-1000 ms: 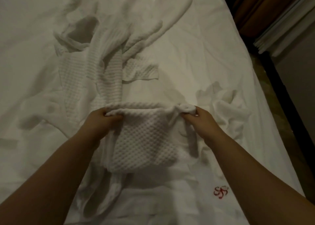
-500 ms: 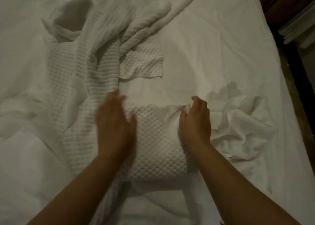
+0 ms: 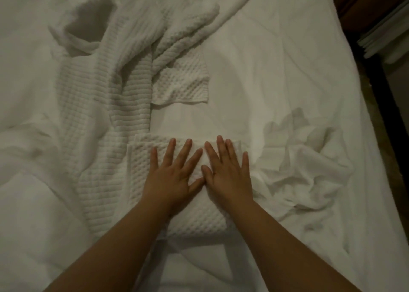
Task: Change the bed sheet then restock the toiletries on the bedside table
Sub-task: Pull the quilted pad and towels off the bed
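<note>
**Both palms flat on folded waffle cloth, mid-bed**

Left hand is lying flat on a folded white waffle-weave cloth, fingers straight and spread, palm down. Right hand is lying beside it in the same manner, fingers extended and fanned, pressing the right part of the same fold. The two thumbs are meeting or nearly meeting at the centre. Neither hand is curling around anything.

The folded cloth is sitting on the white bed sheet, in the near-middle of the bed, both forearms reaching over its near edge. Its far edge is showing layered folds just beyond the fingertips.

A long ribbed white garment or towel is trailing from the upper left down to the folded piece's left side; whether it is joined to the fold or only touching it, I cannot tell. A waffle-textured flap is lying further up the bed, clear of the hands. A crumpled white cloth is bunching just right of the right hand.

The sheet is lying wrinkled across the mattress. Along the right bed edge, a dark floor strip and a stack of pale flat items are showing, dim and indistinct.
</note>
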A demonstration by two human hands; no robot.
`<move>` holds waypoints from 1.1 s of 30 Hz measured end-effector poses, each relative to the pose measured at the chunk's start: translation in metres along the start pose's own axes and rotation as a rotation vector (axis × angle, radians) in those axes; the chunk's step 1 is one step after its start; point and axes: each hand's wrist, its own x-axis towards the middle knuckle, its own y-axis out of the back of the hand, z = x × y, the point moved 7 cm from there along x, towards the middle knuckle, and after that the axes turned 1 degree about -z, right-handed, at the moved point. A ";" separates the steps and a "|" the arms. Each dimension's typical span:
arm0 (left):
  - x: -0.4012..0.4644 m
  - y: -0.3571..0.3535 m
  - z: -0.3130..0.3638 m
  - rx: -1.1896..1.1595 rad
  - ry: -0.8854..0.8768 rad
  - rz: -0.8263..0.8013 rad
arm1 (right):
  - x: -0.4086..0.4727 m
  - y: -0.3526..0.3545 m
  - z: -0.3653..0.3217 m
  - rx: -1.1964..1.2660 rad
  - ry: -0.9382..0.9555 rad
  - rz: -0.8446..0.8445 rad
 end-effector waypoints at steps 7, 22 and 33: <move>-0.016 0.017 0.011 -0.233 0.177 -0.124 | 0.003 0.031 0.050 0.712 -0.570 0.037; -0.079 0.133 0.015 -2.244 0.362 0.229 | -0.113 0.175 -0.088 0.253 0.560 0.555; -0.103 -0.041 -0.027 -1.751 0.795 0.156 | -0.146 0.002 -0.066 0.145 0.584 0.298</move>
